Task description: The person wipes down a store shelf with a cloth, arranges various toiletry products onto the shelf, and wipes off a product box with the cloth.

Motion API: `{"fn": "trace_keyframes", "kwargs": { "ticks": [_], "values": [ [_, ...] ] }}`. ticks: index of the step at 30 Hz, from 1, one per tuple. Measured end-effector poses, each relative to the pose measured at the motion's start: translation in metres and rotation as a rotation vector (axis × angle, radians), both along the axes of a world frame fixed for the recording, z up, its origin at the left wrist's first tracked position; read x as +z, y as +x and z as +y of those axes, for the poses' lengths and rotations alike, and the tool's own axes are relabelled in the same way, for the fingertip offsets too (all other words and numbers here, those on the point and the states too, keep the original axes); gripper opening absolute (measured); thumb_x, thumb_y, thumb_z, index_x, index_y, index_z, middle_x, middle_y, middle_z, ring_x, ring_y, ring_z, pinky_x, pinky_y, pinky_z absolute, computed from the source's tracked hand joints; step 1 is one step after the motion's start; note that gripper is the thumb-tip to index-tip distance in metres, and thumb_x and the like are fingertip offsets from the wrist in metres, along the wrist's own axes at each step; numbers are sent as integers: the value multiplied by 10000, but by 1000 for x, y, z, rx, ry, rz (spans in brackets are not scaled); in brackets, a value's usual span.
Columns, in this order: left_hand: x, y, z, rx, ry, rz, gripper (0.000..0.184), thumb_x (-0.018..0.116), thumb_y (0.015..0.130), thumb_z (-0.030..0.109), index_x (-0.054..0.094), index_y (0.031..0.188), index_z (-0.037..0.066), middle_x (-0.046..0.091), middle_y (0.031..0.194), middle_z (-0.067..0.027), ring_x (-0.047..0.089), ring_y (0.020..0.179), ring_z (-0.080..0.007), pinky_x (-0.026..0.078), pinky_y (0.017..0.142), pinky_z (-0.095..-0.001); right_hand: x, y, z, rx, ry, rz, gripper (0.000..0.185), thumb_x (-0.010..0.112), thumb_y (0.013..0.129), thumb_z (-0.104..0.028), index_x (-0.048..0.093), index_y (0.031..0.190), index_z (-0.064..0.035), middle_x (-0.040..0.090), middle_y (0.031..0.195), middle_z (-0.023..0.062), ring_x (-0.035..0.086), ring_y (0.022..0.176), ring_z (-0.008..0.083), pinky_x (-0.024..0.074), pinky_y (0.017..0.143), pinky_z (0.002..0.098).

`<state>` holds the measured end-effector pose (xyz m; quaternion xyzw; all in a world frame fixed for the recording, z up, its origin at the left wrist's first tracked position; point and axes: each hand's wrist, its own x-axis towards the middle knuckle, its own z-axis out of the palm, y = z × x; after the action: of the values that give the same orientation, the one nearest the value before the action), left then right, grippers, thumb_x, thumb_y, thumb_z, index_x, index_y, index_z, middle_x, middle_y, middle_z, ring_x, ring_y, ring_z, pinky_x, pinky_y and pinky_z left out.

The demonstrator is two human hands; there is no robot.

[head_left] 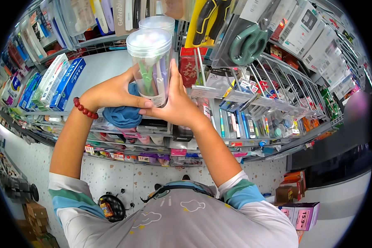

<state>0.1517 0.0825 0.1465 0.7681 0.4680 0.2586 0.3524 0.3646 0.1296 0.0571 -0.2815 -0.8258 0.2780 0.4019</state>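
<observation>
A clear plastic cup with a lid is held upright between my two hands above a shelf, with green and pale items inside it. My left hand, with a red bead bracelet at the wrist, is wrapped round its left side and base. On the right side, my right hand presses against the cup, fingers pointing up and thumb near the base. Another clear lidded container stands just behind the cup. A bundled blue cloth lies under my left hand.
Blue and white toothpaste-like boxes stand on the left of the shelf. Packaged scissors and yellow-backed pliers hang at the upper right, above wire racks of pens. A round black stool and cardboard boxes are on the floor.
</observation>
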Motion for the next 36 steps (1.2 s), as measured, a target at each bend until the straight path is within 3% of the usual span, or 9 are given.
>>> {"fn": "trace_keyframes", "kwargs": {
  "ticks": [9, 13, 15, 16, 17, 19, 21, 27, 36],
  "values": [
    [-6, -12, -6, 85, 31, 80, 1193, 912, 718, 416, 228, 1573, -55, 414, 1539, -270, 356, 1474, -334, 264, 1214, -408, 8, 24, -26, -7, -82, 71, 1456, 907, 686, -524, -93, 1573, 53, 178, 1583, 378, 180, 1512, 472, 221, 1219, 503],
    [-1, -34, -36, 191, 185, 208, 1290, 934, 644, 459, 213, 1595, -32, 456, 1520, -265, 426, 1426, -325, 311, 1184, -401, -15, 65, -74, -72, 69, -94, 1067, 817, 827, -449, 214, 1559, 41, 295, 1544, 308, 309, 1443, 472, 286, 1188, 498],
    [12, -30, -59, 263, 127, 137, 1301, 948, 599, 458, 247, 1608, 30, 479, 1528, -218, 443, 1418, -285, 395, 1095, -375, -20, 72, -96, -65, 57, -97, 966, 807, 844, -414, 288, 1530, 26, 334, 1524, 294, 340, 1423, 472, 307, 1175, 500],
    [13, -29, -71, 301, 124, 147, 1284, 883, 609, 611, 279, 1615, 90, 500, 1533, -142, 528, 1272, -186, 450, 863, -270, -22, 76, -103, -56, 55, -96, 866, 796, 860, -380, 363, 1501, 10, 374, 1504, 281, 371, 1404, 471, 329, 1161, 502],
    [14, -25, -85, 286, 114, 153, 1284, 883, 609, 611, 279, 1615, 90, 500, 1533, -142, 528, 1272, -186, 450, 863, -270, -26, 82, -105, -70, 43, -91, 866, 796, 860, -380, 363, 1501, 10, 374, 1504, 281, 371, 1404, 471, 329, 1161, 502],
    [18, -18, -114, 399, 145, 147, 1131, 875, 664, 540, 395, 1552, 30, 524, 1512, -151, 608, 1038, -103, 430, 696, -193, -38, 97, -102, -205, 51, -110, 747, 786, 872, -323, 440, 1454, -8, 426, 1471, 270, 432, 1367, 457, 374, 1135, 489],
    [11, -22, -145, 392, 88, 120, 935, 844, 722, 417, 491, 1470, -19, 533, 1495, -174, 611, 1070, -107, 421, 677, -183, -61, 113, -81, -423, 9, -41, 695, 791, 865, -280, 474, 1382, 60, 481, 1412, 287, 490, 1320, 442, 423, 1097, 460],
    [-73, -10, -169, -102, -95, -338, 518, 765, 715, 17, 662, 1216, -65, 710, 1205, -227, 675, 780, -130, 480, 636, -236, -88, 121, -41, -506, -295, -134, 708, 796, 854, -299, 491, 1347, 108, 597, 1265, 319, 578, 1221, 440, 475, 1025, 451],
    [-127, 47, -191, 164, -420, -706, 404, 683, 837, -83, 634, 1237, -90, 750, 1015, -229, 711, 845, -141, 514, 700, -235, -102, 128, -33, -634, -312, -65, 540, 736, 848, -229, 586, 1282, 55, 690, 1082, 302, 703, 976, 412, 558, 858, 436]
  ]
}}
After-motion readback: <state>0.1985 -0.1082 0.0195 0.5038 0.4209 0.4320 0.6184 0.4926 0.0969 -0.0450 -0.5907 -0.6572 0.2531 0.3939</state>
